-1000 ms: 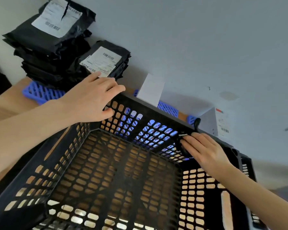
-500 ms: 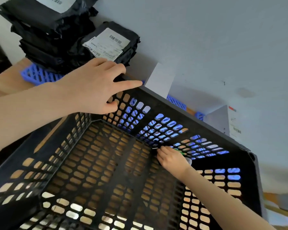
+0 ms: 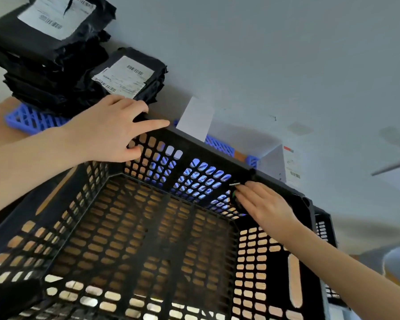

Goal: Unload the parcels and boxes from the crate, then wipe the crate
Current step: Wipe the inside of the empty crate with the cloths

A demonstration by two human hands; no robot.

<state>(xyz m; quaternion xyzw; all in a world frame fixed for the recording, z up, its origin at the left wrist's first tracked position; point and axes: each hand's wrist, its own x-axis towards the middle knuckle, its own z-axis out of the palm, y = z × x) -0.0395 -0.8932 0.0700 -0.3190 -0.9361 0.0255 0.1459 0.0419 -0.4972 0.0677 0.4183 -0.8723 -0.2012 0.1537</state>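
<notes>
The black perforated crate (image 3: 217, 153) fills the lower view, and nothing lies inside it. My left hand (image 3: 109, 132) grips the rim at the far left corner, thumb inside against the wall and index finger lying along the rim. Just under the rim near the far right corner, my right hand (image 3: 266, 206) holds a small dark cloth (image 3: 234, 194) against the inside of the far wall. The cloth is mostly hidden under my fingers. Black parcels (image 3: 44, 65) with white labels are stacked beyond the crate at the upper left, with a lower pile (image 3: 129, 75) beside them.
The parcels sit on a blue plastic pallet (image 3: 26, 116) on a wooden surface against a grey wall. A white box (image 3: 196, 121) stands behind the crate's far wall, and another white box (image 3: 280, 162) with a label stands behind the far right corner.
My right hand slid the cloth down the far wall to the crate floor, then back up to just under the rim. My left hand stayed on the far left corner.
</notes>
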